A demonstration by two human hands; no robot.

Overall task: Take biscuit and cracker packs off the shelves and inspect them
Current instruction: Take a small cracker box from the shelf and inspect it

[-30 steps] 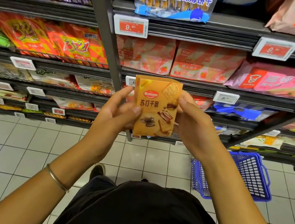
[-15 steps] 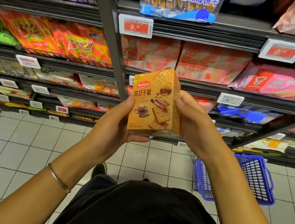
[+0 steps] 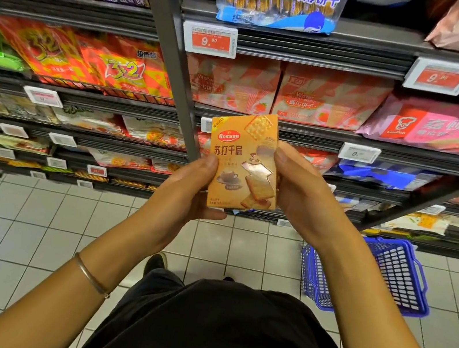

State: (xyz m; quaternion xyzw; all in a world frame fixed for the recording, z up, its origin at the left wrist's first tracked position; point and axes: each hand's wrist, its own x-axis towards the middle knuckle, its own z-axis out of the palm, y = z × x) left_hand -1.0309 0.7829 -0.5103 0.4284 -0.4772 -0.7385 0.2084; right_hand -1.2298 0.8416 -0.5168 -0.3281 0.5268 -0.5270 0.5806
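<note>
Both hands held one orange cracker pack (image 3: 244, 161) up in front of the shelves (image 3: 289, 135), well above the tiled floor (image 3: 15, 229). The left hand (image 3: 188, 194) was closed around the pack's lower left edge, thumb along the front and fingers tucked under its bottom. The right hand (image 3: 295, 191) was closed on the right edge, thumb pressed on the printed face.

The step in hand looked like inspection of the front face. To do it well, the grip should probably sit on the edges only, so the thumbs cover less of the print, and the foil should be tilted away from the glare that washed out the biscuit picture near the right thumb. A light hold would likely spare the crackers inside from cracking.

The pack stood nearly upright, its long axis vertical and leaning slightly to the right at the top. The front face pointed at the camera, logo end up.

A blue basket (image 3: 381, 275) sat on the floor to the right.
</note>
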